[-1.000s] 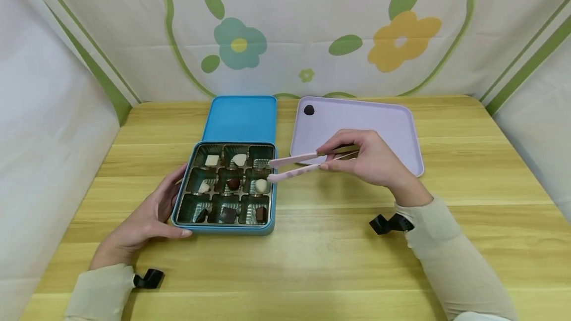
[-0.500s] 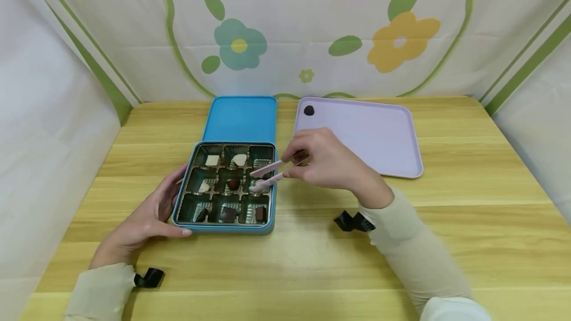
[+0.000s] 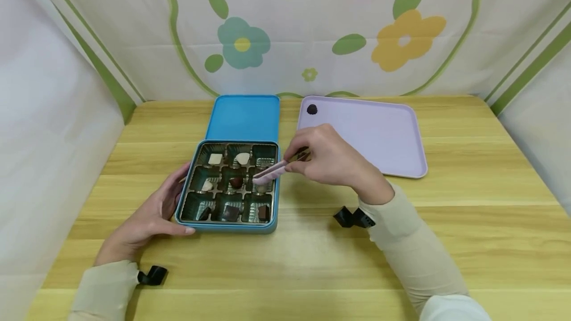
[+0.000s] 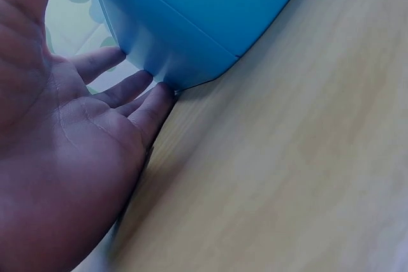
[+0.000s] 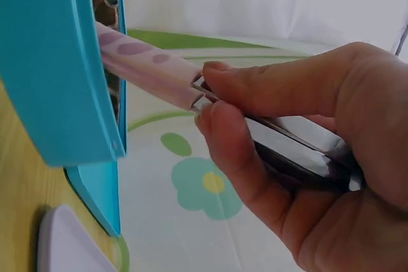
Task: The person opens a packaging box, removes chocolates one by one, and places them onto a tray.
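Observation:
A blue tin chocolate box (image 3: 225,227) lies open, its gold divider tray holding dark, white and cream chocolates. My left hand (image 3: 144,224) holds its front left corner, fingers against the left side and thumb at the front. My right hand (image 3: 332,162) pinches metal tongs with pink tips (image 3: 270,172). Those tips reach over the right rim into the middle-row right compartment, where they partly cover a white chocolate (image 3: 261,188). In the right wrist view, thumb and fingers press the tongs' arms (image 5: 150,68) close together. Whether the tips grip the chocolate, I cannot tell.
Behind the box lies its blue lid (image 3: 244,118). A lilac tray (image 3: 370,135) stands at the back right with one round dark chocolate (image 3: 312,109) in its far left corner. A flowered curtain (image 3: 290,28) hangs behind the wooden table (image 3: 308,261).
My right hand has moved left, bringing the tongs from the box's right rim into the right compartment. Their tips, spread apart before, have come together. The left hand has stayed on the box.

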A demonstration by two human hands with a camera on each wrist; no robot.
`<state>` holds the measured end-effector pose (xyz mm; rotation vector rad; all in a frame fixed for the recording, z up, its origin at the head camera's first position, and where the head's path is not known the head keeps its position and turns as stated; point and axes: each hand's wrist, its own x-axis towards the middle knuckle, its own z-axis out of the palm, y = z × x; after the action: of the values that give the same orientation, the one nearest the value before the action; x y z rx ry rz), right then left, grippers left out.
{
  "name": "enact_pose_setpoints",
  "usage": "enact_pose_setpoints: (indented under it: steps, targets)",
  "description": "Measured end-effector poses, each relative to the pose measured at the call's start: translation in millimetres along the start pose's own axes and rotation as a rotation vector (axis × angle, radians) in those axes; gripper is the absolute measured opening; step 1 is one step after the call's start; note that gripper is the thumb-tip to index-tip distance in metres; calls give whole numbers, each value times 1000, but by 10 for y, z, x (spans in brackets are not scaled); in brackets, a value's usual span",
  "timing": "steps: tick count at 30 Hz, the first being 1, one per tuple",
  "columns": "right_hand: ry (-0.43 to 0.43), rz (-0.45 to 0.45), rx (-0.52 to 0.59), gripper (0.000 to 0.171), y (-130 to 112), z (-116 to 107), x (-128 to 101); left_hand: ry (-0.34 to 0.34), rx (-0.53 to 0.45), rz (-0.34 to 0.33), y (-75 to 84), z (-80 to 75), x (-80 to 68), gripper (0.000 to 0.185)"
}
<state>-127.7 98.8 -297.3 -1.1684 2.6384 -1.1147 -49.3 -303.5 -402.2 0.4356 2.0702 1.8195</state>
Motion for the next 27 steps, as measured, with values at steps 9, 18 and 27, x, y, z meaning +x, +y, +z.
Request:
enact_pose_setpoints:
  steps: [9,18,27]
  targets:
    - [-111,37,-104,10,-131,67,74,-11,1,-6,0,-17,4,135]
    - [-97,52,-32,10,-35,54,59,-2,12,-17,13,-7,5,135]
    - [15,21,45,15,77,-75,-83,-5,10,-7,8,-3,4,136]
